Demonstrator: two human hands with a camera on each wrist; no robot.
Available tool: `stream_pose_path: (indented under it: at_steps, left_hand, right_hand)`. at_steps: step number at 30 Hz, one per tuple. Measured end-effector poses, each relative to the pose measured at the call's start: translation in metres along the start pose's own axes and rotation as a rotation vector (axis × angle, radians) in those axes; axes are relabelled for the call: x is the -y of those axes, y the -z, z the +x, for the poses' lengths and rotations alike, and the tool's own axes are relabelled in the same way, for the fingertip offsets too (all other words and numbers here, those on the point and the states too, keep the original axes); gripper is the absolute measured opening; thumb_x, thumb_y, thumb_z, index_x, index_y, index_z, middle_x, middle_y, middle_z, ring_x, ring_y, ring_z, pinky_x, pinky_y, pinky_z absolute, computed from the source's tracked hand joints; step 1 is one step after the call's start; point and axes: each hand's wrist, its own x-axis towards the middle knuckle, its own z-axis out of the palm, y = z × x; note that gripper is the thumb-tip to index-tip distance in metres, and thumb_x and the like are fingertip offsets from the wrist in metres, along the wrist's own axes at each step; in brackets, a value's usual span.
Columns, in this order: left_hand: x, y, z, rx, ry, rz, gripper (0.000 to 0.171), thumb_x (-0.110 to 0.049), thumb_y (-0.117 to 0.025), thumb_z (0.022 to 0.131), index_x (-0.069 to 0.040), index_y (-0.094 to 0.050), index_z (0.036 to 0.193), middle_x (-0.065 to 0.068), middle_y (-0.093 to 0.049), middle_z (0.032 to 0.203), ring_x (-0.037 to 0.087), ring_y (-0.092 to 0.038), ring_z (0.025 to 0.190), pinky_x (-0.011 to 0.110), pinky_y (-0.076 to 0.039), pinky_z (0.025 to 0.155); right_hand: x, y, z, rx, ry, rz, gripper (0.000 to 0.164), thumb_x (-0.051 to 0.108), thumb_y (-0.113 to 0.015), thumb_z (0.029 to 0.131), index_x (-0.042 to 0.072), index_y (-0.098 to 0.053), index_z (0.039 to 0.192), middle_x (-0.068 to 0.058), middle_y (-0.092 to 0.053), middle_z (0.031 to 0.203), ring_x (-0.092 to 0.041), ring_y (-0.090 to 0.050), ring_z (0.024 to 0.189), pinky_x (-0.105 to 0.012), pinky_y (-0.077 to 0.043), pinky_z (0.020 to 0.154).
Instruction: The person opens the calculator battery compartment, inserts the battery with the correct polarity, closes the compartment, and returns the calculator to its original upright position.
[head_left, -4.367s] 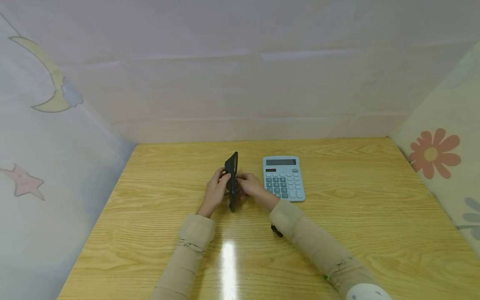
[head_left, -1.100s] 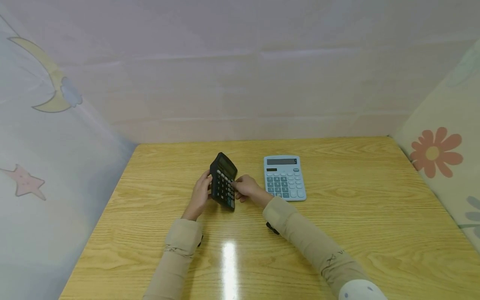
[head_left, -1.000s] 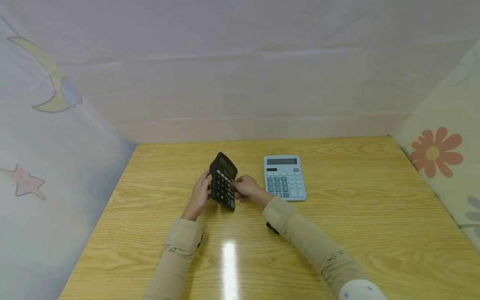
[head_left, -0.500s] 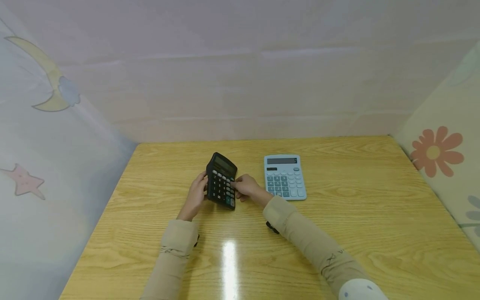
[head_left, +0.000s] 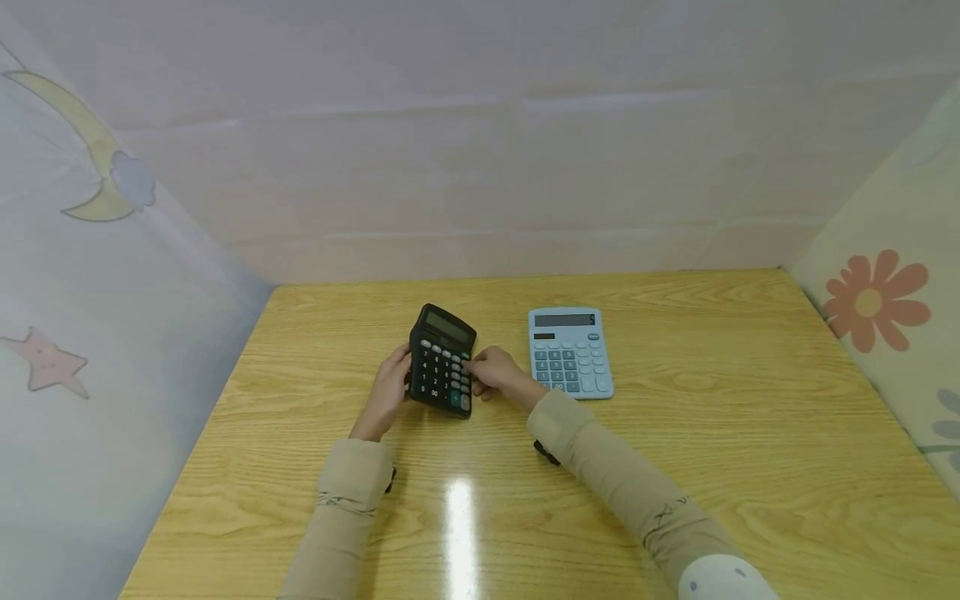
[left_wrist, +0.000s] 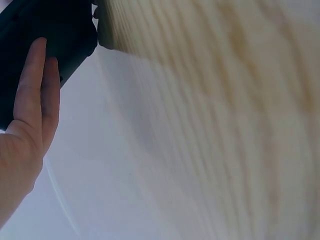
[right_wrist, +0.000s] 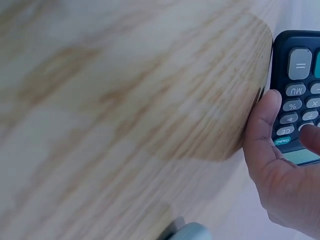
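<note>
Black calculator (head_left: 442,360) has swung nearer face-on, exposing its keys (head_left: 435,382); right hand (head_left: 498,372) pinches its edge, left hand (head_left: 388,387), straight-fingered, apparently braces behind.

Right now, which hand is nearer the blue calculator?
The right hand, just left of the blue calculator; the left hand is farther left, touching the black calculator.

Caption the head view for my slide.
Left grip against its back, right grip pinching its edge, a black calculator is tilted beside a pale blue calculator.

The left hand (head_left: 384,392) extends 2 fingers (left_wrist: 29,90), thumb apparently hidden; the right hand (head_left: 500,375) is curled.
</note>
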Motion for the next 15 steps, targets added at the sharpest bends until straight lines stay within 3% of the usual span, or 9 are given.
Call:
stream_pose_path:
  at_steps: [15]
  left_hand:
    - [0.0044,-0.0038,0.0021,0.0,-0.027,0.059,0.04,-0.016,-0.025,0.1,-0.001,-0.039,0.134,0.02,-0.056,0.102,0.016,-0.057,0.079,0.031,-0.05,0.064]
  right_hand:
    - [-0.0069,0.004,-0.0005,-0.069,0.037,-0.074,0.029,0.021,-0.051,0.094,-0.006,-0.06,0.1,-0.011,-0.054,0.06,-0.016,-0.051,0.049,-0.031,-0.05,0.05]
